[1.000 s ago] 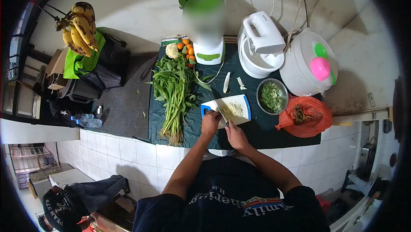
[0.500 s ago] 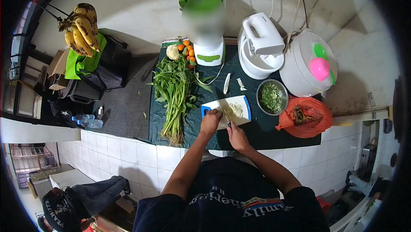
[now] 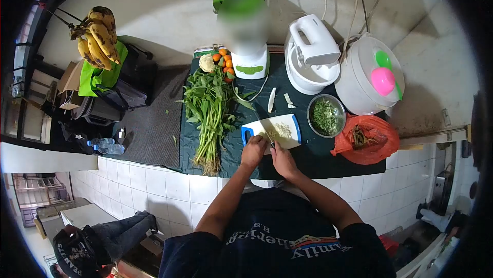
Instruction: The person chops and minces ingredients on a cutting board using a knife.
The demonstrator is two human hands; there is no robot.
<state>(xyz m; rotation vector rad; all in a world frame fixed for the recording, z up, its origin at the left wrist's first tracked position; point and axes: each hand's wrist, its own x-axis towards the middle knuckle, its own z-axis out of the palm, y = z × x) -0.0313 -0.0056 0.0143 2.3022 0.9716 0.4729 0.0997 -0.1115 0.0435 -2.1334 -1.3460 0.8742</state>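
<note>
A white cutting board [image 3: 291,133] with blue ends lies near the table's front edge, chopped pale pieces [image 3: 280,130] on it. My right hand [image 3: 282,159] is closed on the handle of a knife [image 3: 265,128], whose blade points up and left across the board. At the board's lower left, my left hand [image 3: 254,150] has its fingers bent together close to the blade; what they hold, if anything, is too small to tell. Right of the board stands a metal bowl [image 3: 326,116] of chopped greens.
Leafy greens [image 3: 208,108], cauliflower [image 3: 206,62] and orange fruits [image 3: 229,67] lie left. Behind stand a blender [image 3: 250,63] and a mixer [image 3: 316,44]. A red bag [image 3: 382,142] and white container [image 3: 359,83] are right. Another person [image 3: 82,250] is at lower left.
My left hand has shifted slightly down and right from the board's blue handle. My right hand has moved slightly left and up with the knife.
</note>
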